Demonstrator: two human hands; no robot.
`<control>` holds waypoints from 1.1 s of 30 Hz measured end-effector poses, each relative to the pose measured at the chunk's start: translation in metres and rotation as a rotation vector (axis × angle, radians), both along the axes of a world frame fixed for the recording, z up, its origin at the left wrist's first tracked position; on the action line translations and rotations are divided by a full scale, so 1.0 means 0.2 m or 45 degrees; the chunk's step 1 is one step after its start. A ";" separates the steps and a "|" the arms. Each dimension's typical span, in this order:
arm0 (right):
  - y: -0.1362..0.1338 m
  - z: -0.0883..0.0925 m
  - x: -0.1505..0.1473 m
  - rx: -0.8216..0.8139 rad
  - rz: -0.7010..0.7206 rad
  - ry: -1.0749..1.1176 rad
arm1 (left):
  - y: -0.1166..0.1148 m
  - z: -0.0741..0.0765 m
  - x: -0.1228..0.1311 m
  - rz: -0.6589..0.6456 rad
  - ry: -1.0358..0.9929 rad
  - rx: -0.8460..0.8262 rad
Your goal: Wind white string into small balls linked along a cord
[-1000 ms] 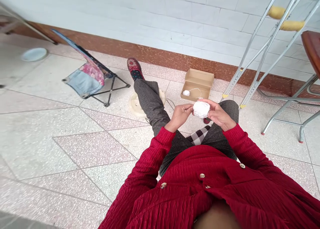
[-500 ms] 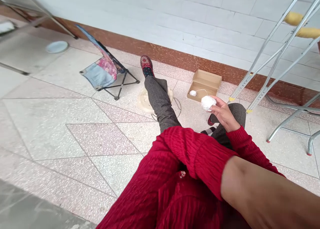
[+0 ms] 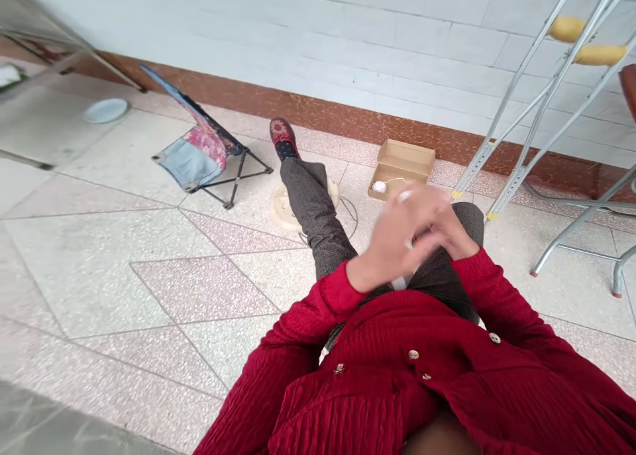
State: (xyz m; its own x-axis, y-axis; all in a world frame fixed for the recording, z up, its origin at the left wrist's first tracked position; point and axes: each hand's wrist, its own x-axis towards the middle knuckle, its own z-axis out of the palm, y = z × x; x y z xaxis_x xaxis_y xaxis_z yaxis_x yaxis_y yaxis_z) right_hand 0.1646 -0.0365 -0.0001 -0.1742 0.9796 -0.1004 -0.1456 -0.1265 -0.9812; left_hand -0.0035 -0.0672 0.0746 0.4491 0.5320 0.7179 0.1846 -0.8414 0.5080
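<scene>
"Where are your hands?"

"Your left hand (image 3: 392, 246) and right hand (image 3: 444, 228) are together over your lap, forearms angling inward from red ribbed knit sleeves (image 3: 330, 296). Both are blurred, so I can't tell whether they're clamped on anything."

"And the white string?"

"A blurred white patch (image 3: 405, 195) shows at your fingertips, too smeared to name. A small white string ball (image 3: 379, 187) sits inside an open tan cardboard box (image 3: 405, 157), trailing a thin white thread (image 3: 395, 179)."

Aluminium crutches (image 3: 501, 110) lean against the tiled wall (image 3: 348, 51), right of a folding camp chair (image 3: 189, 160).
</scene>
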 end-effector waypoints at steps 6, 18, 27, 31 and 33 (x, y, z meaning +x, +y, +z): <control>-0.04 0.13 -0.01 0.057 0.115 0.026 | 0.38 -0.34 -0.12 -0.049 -0.471 -1.068; 0.16 -0.07 0.10 0.263 -0.411 -0.565 | 0.16 -0.43 -0.13 -0.124 0.181 -0.974; -0.04 -0.10 0.02 -0.085 0.288 -0.106 | 0.42 -0.38 -0.20 0.104 0.134 -0.722; -0.03 0.03 0.04 -0.121 0.155 0.182 | 0.35 -0.51 -0.15 0.025 0.101 -0.965; 0.03 0.02 0.06 -0.118 -0.033 0.208 | 0.28 -0.56 -0.14 -0.005 0.176 -0.993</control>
